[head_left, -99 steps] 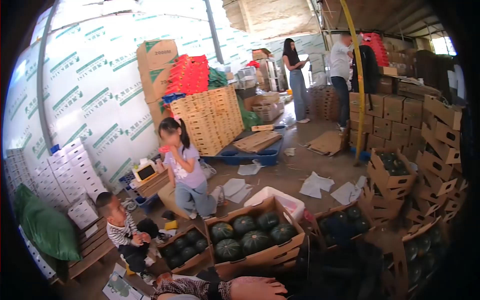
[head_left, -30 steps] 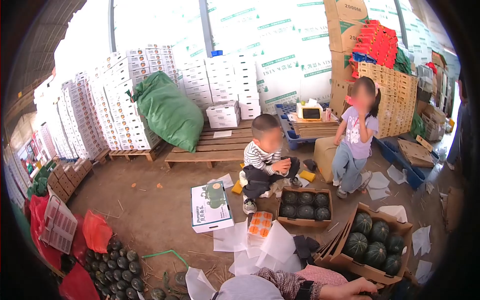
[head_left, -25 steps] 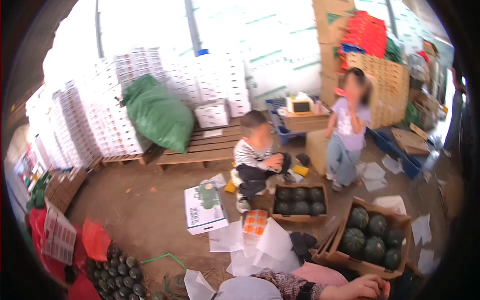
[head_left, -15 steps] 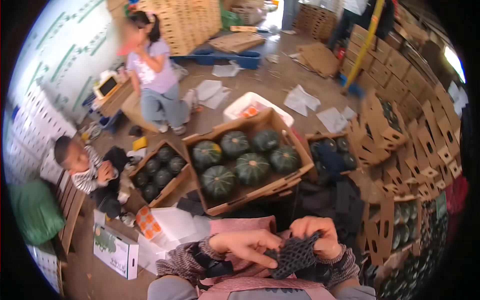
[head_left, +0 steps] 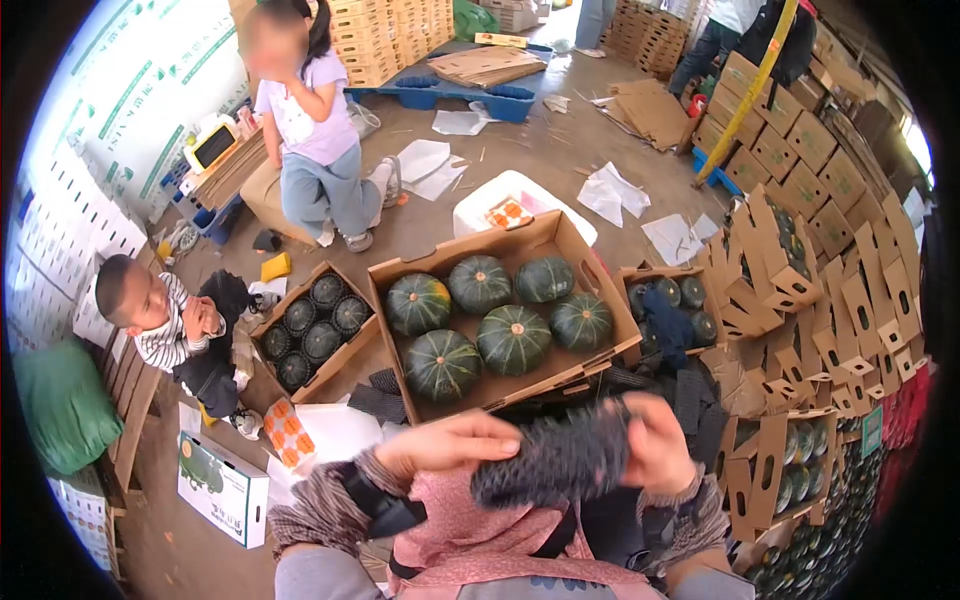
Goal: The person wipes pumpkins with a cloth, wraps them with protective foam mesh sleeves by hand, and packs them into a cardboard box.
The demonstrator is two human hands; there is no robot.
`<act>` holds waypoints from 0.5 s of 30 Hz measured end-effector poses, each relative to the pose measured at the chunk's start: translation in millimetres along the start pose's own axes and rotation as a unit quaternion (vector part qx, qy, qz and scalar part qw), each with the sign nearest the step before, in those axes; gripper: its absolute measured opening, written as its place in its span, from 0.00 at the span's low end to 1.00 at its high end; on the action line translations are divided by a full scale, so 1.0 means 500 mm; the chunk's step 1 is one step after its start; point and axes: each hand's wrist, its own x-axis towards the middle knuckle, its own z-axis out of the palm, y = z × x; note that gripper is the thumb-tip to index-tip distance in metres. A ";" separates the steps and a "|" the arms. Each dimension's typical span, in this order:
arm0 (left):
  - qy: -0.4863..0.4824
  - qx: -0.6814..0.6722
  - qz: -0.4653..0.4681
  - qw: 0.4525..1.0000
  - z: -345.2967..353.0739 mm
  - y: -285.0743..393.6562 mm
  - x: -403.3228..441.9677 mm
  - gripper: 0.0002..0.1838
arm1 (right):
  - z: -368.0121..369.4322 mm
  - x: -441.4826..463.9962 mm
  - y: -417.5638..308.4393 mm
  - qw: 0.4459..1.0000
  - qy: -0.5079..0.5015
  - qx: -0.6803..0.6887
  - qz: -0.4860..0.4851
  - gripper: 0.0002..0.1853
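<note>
Between my two hands, just above my lap, a black foam net sleeve (head_left: pixel 550 455) is stretched sideways, partly blurred by motion. My left hand (head_left: pixel 450 442) pinches its left end between thumb and fingers. At the other end, my right hand (head_left: pixel 662 450) is closed on the net, some fingers hidden behind it. Directly beyond lies an open cardboard box (head_left: pixel 480 385) with several dark green pumpkins (head_left: pixel 514 339) in two rows. More black net sleeves (head_left: pixel 690 405) are heaped to the right, by the box's near corner.
A smaller box (head_left: pixel 352 365) of netted pumpkins stands left, beside a seated child (head_left: pixel 165 315). Another child (head_left: pixel 312 120) stands behind. Orange stickers (head_left: pixel 288 432) and a printed carton (head_left: pixel 222 497) lie at left. Cardboard boxes (head_left: pixel 800 180) are stacked right; a white tub (head_left: pixel 468 215) sits beyond.
The net sleeve has been raised and pulled out longer between my hands. My left hand has moved left and up, my right hand slightly up. The camera view has shifted a little.
</note>
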 end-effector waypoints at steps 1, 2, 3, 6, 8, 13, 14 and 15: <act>0.039 0.127 0.045 0.990 -0.031 0.026 0.002 0.14 | 0.012 0.027 -0.010 0.998 0.055 -0.014 0.019 0.20; 0.166 0.157 0.059 0.972 -0.026 0.067 0.009 0.14 | 0.029 0.078 -0.030 0.989 0.139 -0.029 0.036 0.18; 0.289 0.221 0.134 0.922 -0.049 0.062 0.042 0.15 | 0.014 0.118 -0.042 0.978 0.120 -0.162 0.053 0.16; 0.432 0.432 0.107 0.785 -0.151 0.048 0.127 0.18 | -0.086 0.261 0.001 0.896 0.057 -0.439 0.041 0.14; 0.429 0.511 0.057 0.743 -0.217 0.037 0.168 0.18 | -0.067 0.301 -0.017 0.921 0.054 -0.333 0.194 0.14; 0.379 0.363 -0.130 0.842 -0.180 0.091 0.187 0.21 | -0.079 0.349 0.039 0.932 0.088 -0.192 0.294 0.11; 0.364 0.367 -0.107 0.849 -0.198 0.082 0.189 0.21 | -0.077 0.352 0.048 0.937 0.086 -0.184 0.283 0.10; 0.349 0.371 -0.085 0.857 -0.206 0.084 0.189 0.21 | -0.074 0.356 0.057 0.942 0.085 -0.176 0.273 0.09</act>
